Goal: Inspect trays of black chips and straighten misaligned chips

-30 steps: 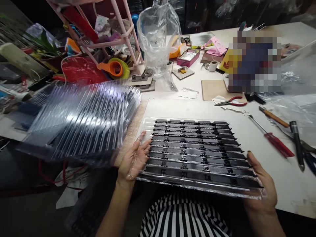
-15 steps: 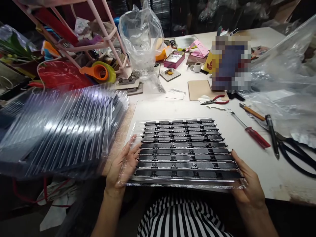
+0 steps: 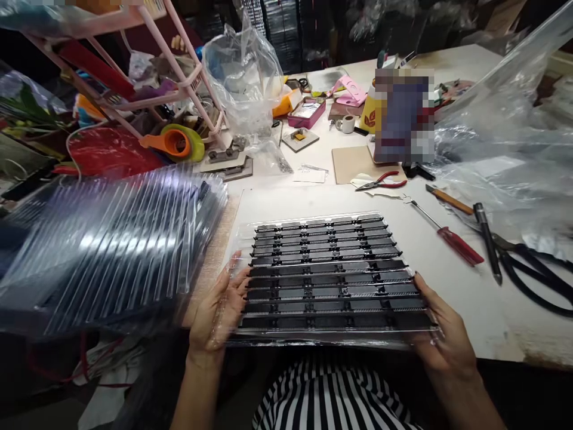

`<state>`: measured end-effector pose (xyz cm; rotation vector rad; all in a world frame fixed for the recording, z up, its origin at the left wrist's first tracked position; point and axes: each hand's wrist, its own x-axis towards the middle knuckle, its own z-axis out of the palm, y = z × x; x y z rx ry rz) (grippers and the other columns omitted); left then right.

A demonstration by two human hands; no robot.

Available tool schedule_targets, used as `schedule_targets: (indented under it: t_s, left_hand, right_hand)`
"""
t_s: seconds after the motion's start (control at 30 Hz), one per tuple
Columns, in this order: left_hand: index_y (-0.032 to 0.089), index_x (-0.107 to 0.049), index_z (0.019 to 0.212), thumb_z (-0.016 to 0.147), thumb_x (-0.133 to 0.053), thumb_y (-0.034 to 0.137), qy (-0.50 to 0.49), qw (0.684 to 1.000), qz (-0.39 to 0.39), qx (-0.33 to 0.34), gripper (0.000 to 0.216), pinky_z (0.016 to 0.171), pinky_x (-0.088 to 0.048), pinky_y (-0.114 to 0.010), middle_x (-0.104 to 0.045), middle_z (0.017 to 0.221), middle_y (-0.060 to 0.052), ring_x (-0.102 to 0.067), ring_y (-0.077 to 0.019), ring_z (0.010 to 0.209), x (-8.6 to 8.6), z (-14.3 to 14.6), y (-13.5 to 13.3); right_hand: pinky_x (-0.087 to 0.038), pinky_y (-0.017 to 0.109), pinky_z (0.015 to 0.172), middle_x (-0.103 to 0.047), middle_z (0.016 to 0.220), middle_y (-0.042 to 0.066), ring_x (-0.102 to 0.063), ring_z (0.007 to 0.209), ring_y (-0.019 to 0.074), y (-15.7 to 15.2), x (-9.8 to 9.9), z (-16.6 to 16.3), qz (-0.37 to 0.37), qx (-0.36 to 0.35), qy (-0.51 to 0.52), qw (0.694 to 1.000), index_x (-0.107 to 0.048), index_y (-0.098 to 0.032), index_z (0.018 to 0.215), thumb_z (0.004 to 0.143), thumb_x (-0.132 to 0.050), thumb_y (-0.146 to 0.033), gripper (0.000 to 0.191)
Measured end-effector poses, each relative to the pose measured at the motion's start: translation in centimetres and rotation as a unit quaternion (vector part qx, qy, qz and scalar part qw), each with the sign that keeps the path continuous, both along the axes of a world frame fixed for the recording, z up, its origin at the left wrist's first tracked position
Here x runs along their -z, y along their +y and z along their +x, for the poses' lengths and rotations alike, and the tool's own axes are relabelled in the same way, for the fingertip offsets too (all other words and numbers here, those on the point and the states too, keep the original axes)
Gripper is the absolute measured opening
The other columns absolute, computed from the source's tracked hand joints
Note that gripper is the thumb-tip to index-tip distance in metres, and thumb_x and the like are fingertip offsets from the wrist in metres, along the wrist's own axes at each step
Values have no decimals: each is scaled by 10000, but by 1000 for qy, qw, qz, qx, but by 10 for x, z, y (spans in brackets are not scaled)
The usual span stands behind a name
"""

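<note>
Viewpoint swung right: clear rectangular plastic tray (image 3: 331,338) farther left in frame

Lower centre, the tray bears rows of black strips (image 3: 322,292). The left hand (image 3: 215,313) clasps its left edge, fingers showing through the plastic; the right hand (image 3: 450,334) pinches its right edge. Left of frame: ridged transparent plastic stack (image 3: 120,239).

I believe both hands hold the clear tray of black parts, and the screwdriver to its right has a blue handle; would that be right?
Not quite: the screwdriver has a red handle, as the head view shows; the left hand and right hand do hold the tray.
</note>
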<state>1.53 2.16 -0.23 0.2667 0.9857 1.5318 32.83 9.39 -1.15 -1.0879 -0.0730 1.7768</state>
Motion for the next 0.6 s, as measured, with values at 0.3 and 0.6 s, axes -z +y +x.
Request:
schedule_targets:
  t_s: [0.3, 0.6]
  left_hand:
    - [226, -318, 1444, 965, -335, 202, -52, 998, -27, 13, 480, 1003, -443, -450, -611, 1266, -133, -569, -252, 1168, -2, -2, 2]
    - [111, 100, 1477, 937, -379, 377, -181, 975, 117, 46, 769, 932, -486, -429, -460, 1373, -246, -450, -298, 1252, 1, -7, 5]
  right_hand:
    - [-546, 345, 904, -745, 921, 35, -691, 932, 219, 2, -5, -7, 7, -20, 49, 999, -726, -179, 940, 749, -715, -245, 203]
    - [-501, 370, 958, -726, 1025, 25, -658, 1011, 198, 3, -3, -9, 62, 9, 143, 988, -700, -223, 1057, 868, -572, -261, 232]
